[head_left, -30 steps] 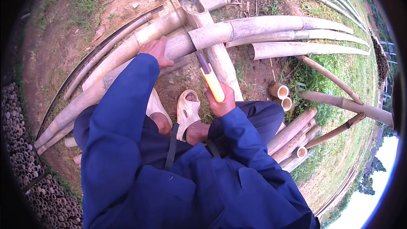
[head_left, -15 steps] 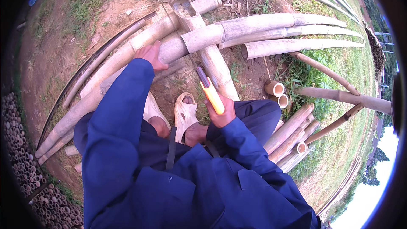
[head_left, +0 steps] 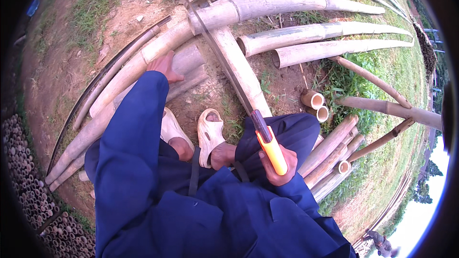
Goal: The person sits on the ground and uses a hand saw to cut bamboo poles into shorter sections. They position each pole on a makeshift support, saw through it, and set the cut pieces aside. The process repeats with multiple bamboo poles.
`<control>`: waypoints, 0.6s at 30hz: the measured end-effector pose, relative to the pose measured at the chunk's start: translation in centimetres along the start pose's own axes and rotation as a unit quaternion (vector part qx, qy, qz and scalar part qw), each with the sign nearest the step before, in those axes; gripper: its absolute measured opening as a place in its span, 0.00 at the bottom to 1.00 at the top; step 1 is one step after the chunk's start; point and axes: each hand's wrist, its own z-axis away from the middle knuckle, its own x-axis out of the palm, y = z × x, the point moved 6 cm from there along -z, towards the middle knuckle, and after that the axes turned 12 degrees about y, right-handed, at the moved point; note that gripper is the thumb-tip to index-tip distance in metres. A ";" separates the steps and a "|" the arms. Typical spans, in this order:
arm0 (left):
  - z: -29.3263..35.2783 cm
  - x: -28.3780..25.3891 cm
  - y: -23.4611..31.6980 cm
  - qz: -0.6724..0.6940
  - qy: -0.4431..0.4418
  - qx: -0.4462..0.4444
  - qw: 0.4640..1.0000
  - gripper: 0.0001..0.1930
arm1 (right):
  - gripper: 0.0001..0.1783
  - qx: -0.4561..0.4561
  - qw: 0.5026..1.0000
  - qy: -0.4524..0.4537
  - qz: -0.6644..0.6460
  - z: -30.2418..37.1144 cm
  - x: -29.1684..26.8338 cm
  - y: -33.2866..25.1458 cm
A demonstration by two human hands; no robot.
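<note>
The right hand (head_left: 281, 166) is gripping the saw (head_left: 259, 123), fingers wrapped round its handle; ahead-left of it the blade is crossing in front of a post (head_left: 244, 76) and the far pole (head_left: 282, 5). The left hand (head_left: 165, 67), half spread, is resting on the near pole (head_left: 189, 59). Right of the right hand, logs (head_left: 330, 144) and 2 tubes (head_left: 309, 97) are lying; left, 2 sandals (head_left: 208, 131).

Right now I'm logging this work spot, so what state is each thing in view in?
Saw: blade bare
Right hand: closed around the saw's yellow handle
Left hand: resting on the nearer pole
Upper pole: lying across the bamboo post, apart from the nearer pole
Two short tubes: hollow, ends open
Shoes: worn on both feet
</note>
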 end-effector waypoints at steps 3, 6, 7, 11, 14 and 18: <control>-0.1 -1.2 0.4 -0.046 0.077 0.049 0.995 0.49 | 0.12 -0.013 0.999 0.030 0.025 -0.2 -1.2 -0.7; 1.1 -0.8 0.9 -0.058 0.094 0.037 0.993 0.50 | 0.16 -0.031 0.996 0.064 0.056 0.0 -2.8 -0.8; 1.4 -0.9 0.4 -0.062 0.106 0.033 0.992 0.50 | 0.15 -0.017 0.995 0.090 0.050 0.3 -3.4 -0.4; 2.8 -1.6 -0.1 -0.057 0.142 0.011 0.988 0.48 | 0.19 0.056 0.985 0.157 0.048 2.0 -6.5 1.1; 2.6 -3.9 -1.4 -0.055 0.170 -0.002 0.984 0.46 | 0.17 0.122 0.970 0.209 0.028 4.0 -9.6 2.8; 3.0 -10.2 -3.2 -0.030 0.191 -0.002 0.981 0.39 | 0.11 0.144 0.943 0.297 0.028 5.4 -13.0 4.3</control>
